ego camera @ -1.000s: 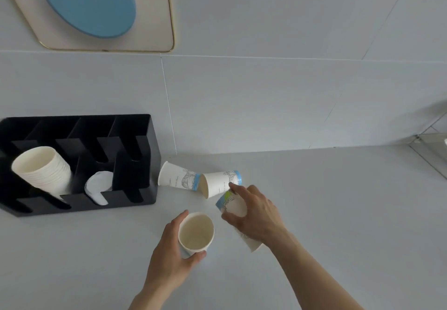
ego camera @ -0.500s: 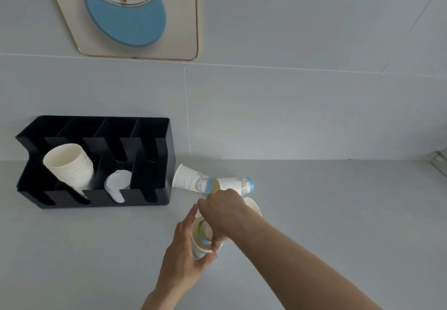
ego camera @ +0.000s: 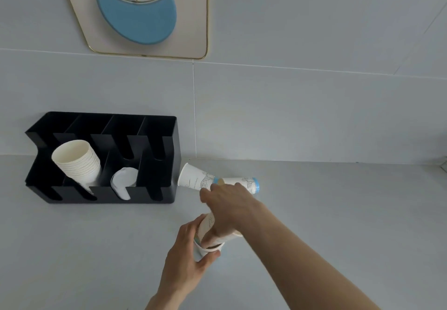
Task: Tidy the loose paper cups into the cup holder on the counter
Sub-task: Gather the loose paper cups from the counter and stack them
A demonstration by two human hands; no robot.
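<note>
Nesting step: right hand point(ego camera: 227, 203) grips a paper cup point(ego camera: 212, 231), pushing into left hand's point(ego camera: 191, 256) gripped cup point(ego camera: 202, 254); next grab the lying cups point(ego camera: 217, 182).

The right hand point(ego camera: 229, 203) has pushed its cup point(ego camera: 212, 234) into the left hand's point(ego camera: 191, 254) cup.

No text, brand or number can be read. The white paper cup with a blue base band point(ego camera: 197, 180), lying on its side at three o'clock of the black plastic cup holder point(ego camera: 169, 188), carries a line drawing and a tiny illegible line of print.
</note>
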